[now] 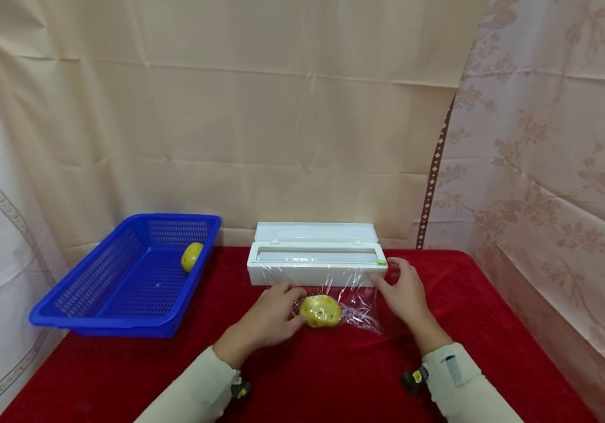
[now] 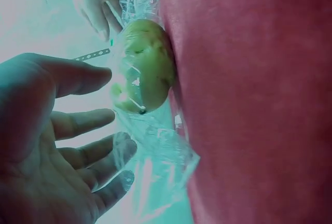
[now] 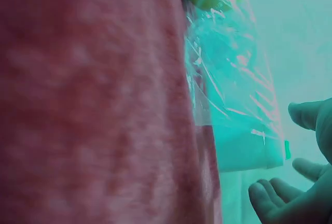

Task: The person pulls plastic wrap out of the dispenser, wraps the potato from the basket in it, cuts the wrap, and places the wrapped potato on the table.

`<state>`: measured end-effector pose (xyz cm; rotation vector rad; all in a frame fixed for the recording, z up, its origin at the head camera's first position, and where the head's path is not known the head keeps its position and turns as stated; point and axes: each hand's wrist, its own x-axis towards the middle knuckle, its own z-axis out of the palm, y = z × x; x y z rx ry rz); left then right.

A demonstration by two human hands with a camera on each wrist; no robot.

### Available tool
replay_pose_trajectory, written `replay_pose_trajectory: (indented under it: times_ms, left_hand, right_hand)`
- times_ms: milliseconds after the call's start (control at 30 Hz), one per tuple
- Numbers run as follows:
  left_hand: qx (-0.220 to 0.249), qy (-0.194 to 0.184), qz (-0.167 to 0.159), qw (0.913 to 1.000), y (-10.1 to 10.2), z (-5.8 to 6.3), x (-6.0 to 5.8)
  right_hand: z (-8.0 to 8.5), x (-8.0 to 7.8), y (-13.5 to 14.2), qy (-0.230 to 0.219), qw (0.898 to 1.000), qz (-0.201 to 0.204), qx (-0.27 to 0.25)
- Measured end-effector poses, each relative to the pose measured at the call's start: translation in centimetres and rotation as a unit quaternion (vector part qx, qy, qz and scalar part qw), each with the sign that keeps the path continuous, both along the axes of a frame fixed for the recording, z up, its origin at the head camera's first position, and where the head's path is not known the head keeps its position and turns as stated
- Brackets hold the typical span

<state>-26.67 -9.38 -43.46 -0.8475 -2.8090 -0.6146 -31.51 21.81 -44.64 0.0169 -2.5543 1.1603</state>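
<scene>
A yellow potato (image 1: 321, 311) lies on the red cloth under clear plastic wrap (image 1: 360, 311), which stretches back to a white wrap dispenser box (image 1: 313, 275) with its lid raised. My left hand (image 1: 275, 314) is at the potato's left side, thumb and fingers spread apart. In the left wrist view the fingertips (image 2: 124, 180) meet loose film beside the potato (image 2: 145, 66). By the dispenser's right end, near its green slider (image 1: 382, 262), is my right hand (image 1: 404, 291). Its fingers are loosely bent and apart, as the right wrist view shows, with nothing gripped.
A blue plastic basket (image 1: 117, 323) stands on the left of the table, with another yellow potato (image 1: 192, 257) inside against its right wall. Red cloth (image 1: 323, 376) covers the table. Beige curtains (image 1: 281, 117) hang behind, and a patterned curtain (image 1: 561, 176) hangs on the right.
</scene>
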Motion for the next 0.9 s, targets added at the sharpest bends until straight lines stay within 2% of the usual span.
replay_pose_trajectory:
  times_ms: [133,300,433,600,733,900]
  left_hand:
    - [-0.012,0.021,-0.005,0.9997,1.0,1.0,-0.9]
    - [-0.058,0.049,-0.022,0.9968,3.3,2.8,-2.7]
    - [-0.102,0.076,-0.026,0.9916,5.2,3.8,-4.4]
    - [-0.139,0.103,-0.012,0.9848,7.1,4.3,-6.6]
    - [-0.147,0.103,-0.003,0.9838,8.7,4.6,-8.0]
    - [-0.15,0.093,0.0,0.9843,11.1,5.2,-8.8]
  right_hand:
    - [0.4,-1.1,0.1,-0.012,0.997,0.007,-0.075]
    - [0.4,-2.2,-0.3,-0.022,0.986,-0.009,-0.164]
    - [-0.2,-2.4,-0.6,-0.034,0.983,-0.021,-0.18]
    - [-0.8,-2.7,-0.6,-0.029,0.977,-0.013,-0.213]
    - [-1.2,-3.0,-0.4,-0.026,0.975,-0.004,-0.223]
    - [-1.6,-3.1,0.1,-0.026,0.976,0.005,-0.214]
